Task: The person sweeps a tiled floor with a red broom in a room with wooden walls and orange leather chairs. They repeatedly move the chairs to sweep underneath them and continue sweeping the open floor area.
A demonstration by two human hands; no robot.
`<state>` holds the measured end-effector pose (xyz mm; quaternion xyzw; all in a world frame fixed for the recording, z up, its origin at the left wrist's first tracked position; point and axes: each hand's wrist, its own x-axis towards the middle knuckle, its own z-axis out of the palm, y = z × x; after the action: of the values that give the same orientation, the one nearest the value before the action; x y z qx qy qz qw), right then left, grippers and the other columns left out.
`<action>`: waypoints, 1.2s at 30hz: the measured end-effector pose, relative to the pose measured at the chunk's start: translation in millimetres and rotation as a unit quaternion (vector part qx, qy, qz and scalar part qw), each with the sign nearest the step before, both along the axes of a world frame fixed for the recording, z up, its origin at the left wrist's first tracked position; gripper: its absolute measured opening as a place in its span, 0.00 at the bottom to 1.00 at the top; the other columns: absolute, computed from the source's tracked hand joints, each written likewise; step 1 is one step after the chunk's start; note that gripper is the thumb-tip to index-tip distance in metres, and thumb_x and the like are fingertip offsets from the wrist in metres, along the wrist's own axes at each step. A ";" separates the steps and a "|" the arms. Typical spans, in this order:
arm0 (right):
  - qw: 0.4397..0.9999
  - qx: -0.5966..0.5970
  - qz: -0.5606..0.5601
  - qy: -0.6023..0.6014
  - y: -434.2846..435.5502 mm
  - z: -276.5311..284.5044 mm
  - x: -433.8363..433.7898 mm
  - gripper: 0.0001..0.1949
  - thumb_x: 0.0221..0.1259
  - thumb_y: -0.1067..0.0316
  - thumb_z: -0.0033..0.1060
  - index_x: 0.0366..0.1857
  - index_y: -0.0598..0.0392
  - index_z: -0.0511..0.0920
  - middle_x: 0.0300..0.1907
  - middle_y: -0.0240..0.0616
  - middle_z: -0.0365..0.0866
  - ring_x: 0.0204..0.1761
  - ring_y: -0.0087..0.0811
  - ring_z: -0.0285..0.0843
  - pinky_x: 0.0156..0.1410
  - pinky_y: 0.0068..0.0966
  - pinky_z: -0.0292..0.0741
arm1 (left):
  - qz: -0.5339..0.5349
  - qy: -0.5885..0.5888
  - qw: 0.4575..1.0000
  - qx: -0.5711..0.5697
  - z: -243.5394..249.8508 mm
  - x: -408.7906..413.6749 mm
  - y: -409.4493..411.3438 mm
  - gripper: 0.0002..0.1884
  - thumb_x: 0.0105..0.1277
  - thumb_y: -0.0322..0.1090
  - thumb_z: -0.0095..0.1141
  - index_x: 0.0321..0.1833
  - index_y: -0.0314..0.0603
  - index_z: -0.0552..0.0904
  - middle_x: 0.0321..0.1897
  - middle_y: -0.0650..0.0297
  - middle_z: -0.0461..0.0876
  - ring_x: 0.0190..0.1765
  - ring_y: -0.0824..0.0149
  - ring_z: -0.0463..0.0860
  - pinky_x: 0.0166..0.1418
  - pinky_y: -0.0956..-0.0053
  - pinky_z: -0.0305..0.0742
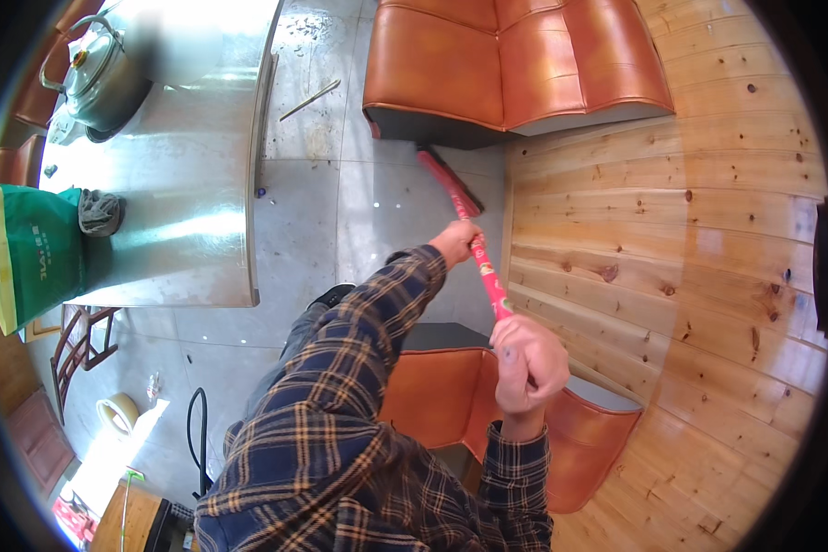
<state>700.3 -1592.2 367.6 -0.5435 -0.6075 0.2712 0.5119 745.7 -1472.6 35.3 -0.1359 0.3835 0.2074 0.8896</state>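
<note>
A broom with a pink-red patterned handle (pixel 486 272) slants between my two hands. My left hand (pixel 457 243) grips the lower part of the handle, just above the head. At the handle's upper end, my right hand (pixel 530 362) is closed around it, thumb facing me. The broom head (pixel 448 181), red with dark bristles, rests on the grey tiled floor (pixel 407 234). Its far end is close to the dark base of an orange leather bench seat (pixel 435 65).
To the left stands a metal-topped table (pixel 179 255) with a kettle (pixel 100 76) and a green bag (pixel 38 255). A thin stick (pixel 310 100) lies on the floor. Wooden plank wall (pixel 607 234) bounds the right. Another orange seat (pixel 435 390) is close by my right arm.
</note>
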 end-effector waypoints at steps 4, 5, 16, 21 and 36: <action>0.996 0.021 0.077 0.044 -16.1 17.7 -20.7 0.10 0.42 0.82 0.51 0.11 0.60 0.64 0.13 0.39 0.65 0.15 0.37 0.66 0.25 0.29 0.70 | 0.091 -0.029 0.995 -0.037 33.5 -76.0 -25.3 0.07 0.62 0.18 0.43 0.37 0.33 0.59 0.22 0.62 0.64 0.19 0.70 0.66 0.22 0.77 0.68; 0.994 0.018 0.089 0.062 -20.0 26.5 -24.7 0.09 0.42 0.82 0.52 0.11 0.60 0.64 0.13 0.39 0.65 0.15 0.37 0.66 0.25 0.29 0.71 | 0.107 -0.033 0.993 -0.040 36.7 -95.7 -33.9 0.07 0.62 0.19 0.43 0.37 0.33 0.59 0.21 0.62 0.64 0.20 0.69 0.66 0.24 0.76 0.69; 0.981 0.072 -0.050 0.173 -129.0 124.9 7.4 0.15 0.58 0.70 0.40 0.12 0.51 0.60 0.09 0.29 0.59 0.09 0.22 0.54 0.20 0.24 0.62 | 0.075 0.043 0.991 -0.101 177.2 -119.0 -119.0 0.13 0.58 0.16 0.43 0.38 0.38 0.56 0.28 0.57 0.64 0.25 0.64 0.69 0.29 0.66 0.71; 0.968 0.109 -0.181 0.133 -145.1 114.9 -8.1 0.13 0.61 0.70 0.38 0.15 0.52 0.61 0.11 0.29 0.56 0.12 0.22 0.53 0.26 0.26 0.62 | 0.069 -0.062 0.987 -0.128 160.3 -42.6 -140.1 0.08 0.59 0.19 0.47 0.35 0.34 0.62 0.23 0.58 0.67 0.24 0.65 0.71 0.30 0.66 0.76; 0.990 0.078 -0.106 0.054 -167.2 30.8 -61.8 0.14 0.59 0.69 0.50 0.16 0.59 0.64 0.11 0.33 0.64 0.12 0.27 0.62 0.19 0.25 0.67 | 0.055 -0.078 0.986 -0.136 68.2 -92.4 -222.4 0.07 0.64 0.20 0.41 0.40 0.35 0.59 0.28 0.56 0.65 0.29 0.64 0.70 0.33 0.68 0.72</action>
<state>638.4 -1759.4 398.4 -0.5479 -0.5375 0.1961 0.6103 653.3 -1695.0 103.5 -0.2919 0.3297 0.1910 0.8773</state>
